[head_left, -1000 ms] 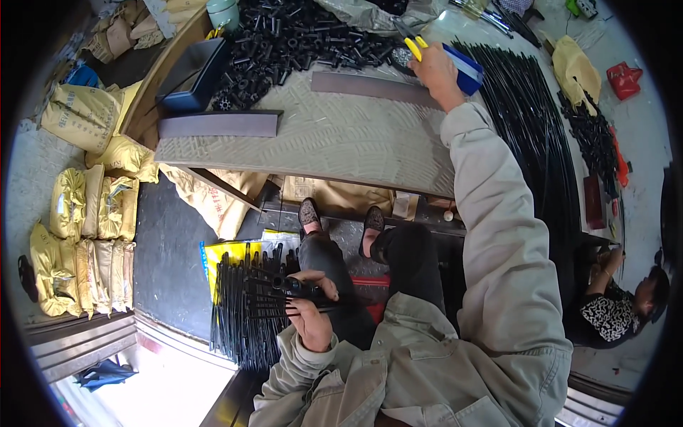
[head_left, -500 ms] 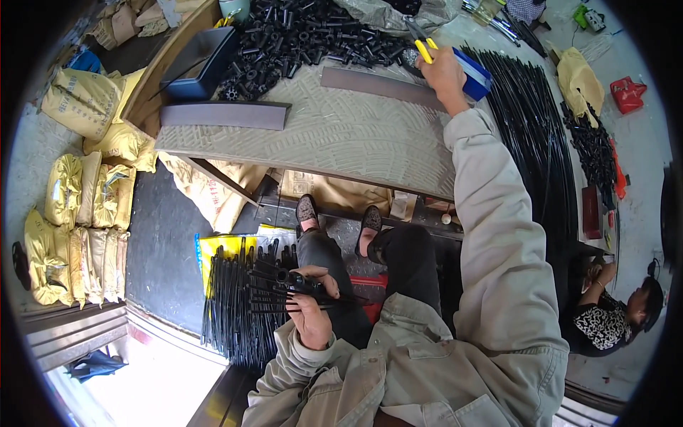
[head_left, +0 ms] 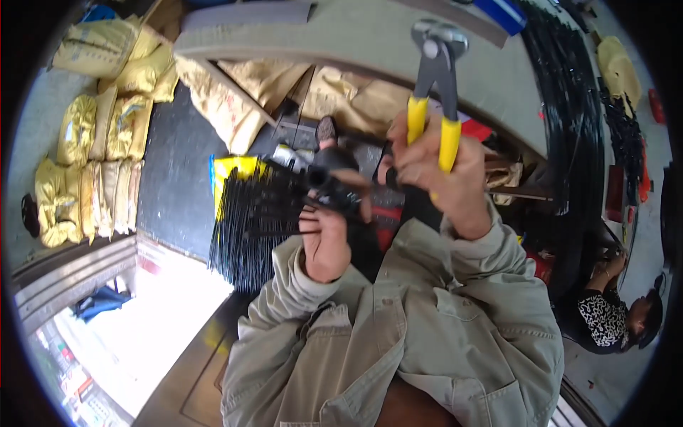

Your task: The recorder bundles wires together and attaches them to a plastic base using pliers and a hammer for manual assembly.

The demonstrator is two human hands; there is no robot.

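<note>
In my right hand is a pair of yellow-handled end-cutting pincers, its jaws pointing up over the near edge of the workbench. My fingers close around the handles. My left hand grips a black tubular hub with thin rods, in front of my lap; several rods stick out to the left, blurred by motion. Just left of that hand, a thick bunch of thin black rods lies beside my leg.
The grey workbench spans the far side, with a blue box on it. Long black rods lie at its right. Yellow sacks are stacked at left. Another person sits at lower right.
My right hand has drawn the pincers back from the far right of the bench toward my left hand. The view has tilted down; my left hand still grips the hub.
</note>
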